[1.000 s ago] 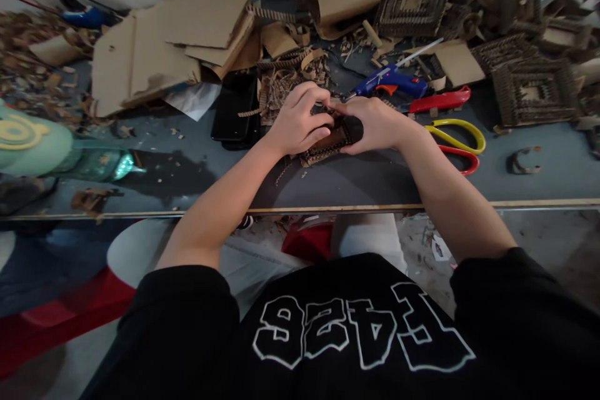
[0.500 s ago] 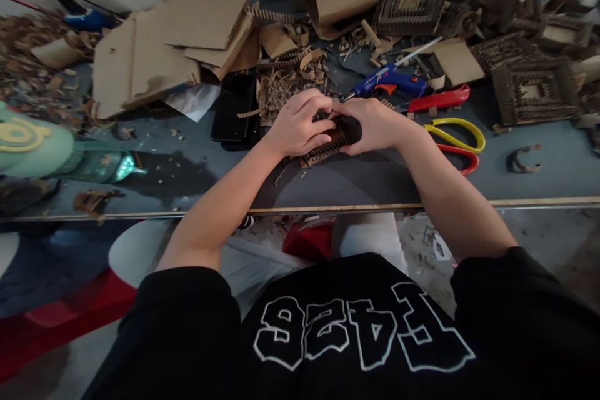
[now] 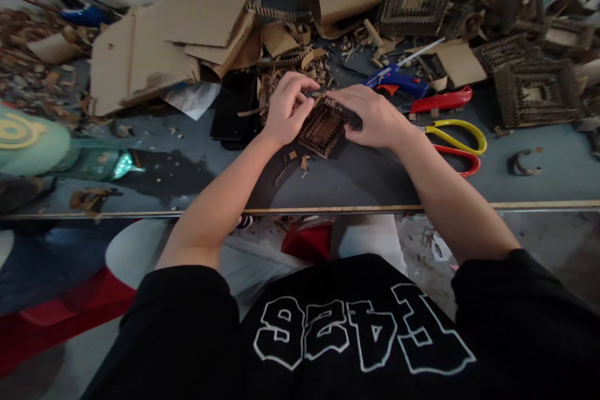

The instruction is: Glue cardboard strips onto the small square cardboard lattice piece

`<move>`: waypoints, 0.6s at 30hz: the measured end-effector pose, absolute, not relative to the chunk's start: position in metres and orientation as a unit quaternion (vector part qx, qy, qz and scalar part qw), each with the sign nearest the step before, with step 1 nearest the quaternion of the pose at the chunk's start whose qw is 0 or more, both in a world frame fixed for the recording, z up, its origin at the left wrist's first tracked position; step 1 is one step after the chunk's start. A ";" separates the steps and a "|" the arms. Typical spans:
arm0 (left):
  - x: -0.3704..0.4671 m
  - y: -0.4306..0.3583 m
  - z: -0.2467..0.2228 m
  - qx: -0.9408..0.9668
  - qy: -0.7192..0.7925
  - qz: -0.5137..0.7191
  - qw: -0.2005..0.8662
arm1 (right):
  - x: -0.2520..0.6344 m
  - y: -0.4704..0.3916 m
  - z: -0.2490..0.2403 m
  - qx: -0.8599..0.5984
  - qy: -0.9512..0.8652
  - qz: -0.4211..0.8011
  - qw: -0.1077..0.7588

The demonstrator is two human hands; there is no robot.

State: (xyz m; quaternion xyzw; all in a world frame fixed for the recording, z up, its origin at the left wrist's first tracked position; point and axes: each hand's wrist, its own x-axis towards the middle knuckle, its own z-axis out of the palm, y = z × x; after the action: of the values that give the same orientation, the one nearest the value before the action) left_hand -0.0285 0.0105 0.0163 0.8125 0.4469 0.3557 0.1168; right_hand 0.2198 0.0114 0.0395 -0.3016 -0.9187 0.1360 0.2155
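Observation:
A small square tray of stacked corrugated cardboard strips [image 3: 322, 131] lies on the table between my hands, one corner pointing at me. Thumb and fingers of my left hand [image 3: 289, 111] are closed on a short cardboard strip [image 3: 320, 99] over the tray's far corner. From the other side, my right hand [image 3: 372, 114] reaches with its index finger stretched to the strip's end. Its thumb is spread away, near the tray's right corner. Cardboard scraps [image 3: 304, 162] and a thin corrugated strip [image 3: 282, 175] lie just in front of the tray.
Behind my right hand are a blue glue gun [image 3: 398, 80], a red-handled cutter [image 3: 441, 100] and scissors [image 3: 459, 137]. Cardboard sheets [image 3: 154, 44], a black phone [image 3: 234, 109] and a green bottle [image 3: 37, 140] stand leftward. Finished-looking corrugated squares [image 3: 537, 90] lie at right.
Both hands have parted from around the tray, uncovering its inside and front corner. My left hand has moved slightly left and up, and the strip now shows between the fingertips.

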 end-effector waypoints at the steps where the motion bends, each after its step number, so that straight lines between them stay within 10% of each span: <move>1: -0.030 0.014 0.016 0.824 0.445 0.335 0.102 | 0.219 0.011 0.040 -0.314 -0.914 0.133 0.218; 18: -0.017 0.007 0.012 0.860 0.453 0.231 0.032 | 0.212 0.003 0.043 -0.315 -0.918 0.082 0.226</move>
State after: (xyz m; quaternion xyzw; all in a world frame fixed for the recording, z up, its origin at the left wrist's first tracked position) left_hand -0.0174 0.0068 0.0116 0.8603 0.4534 0.2307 0.0324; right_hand 0.2125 0.0035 0.0431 -0.3148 -0.9182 0.0815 0.2262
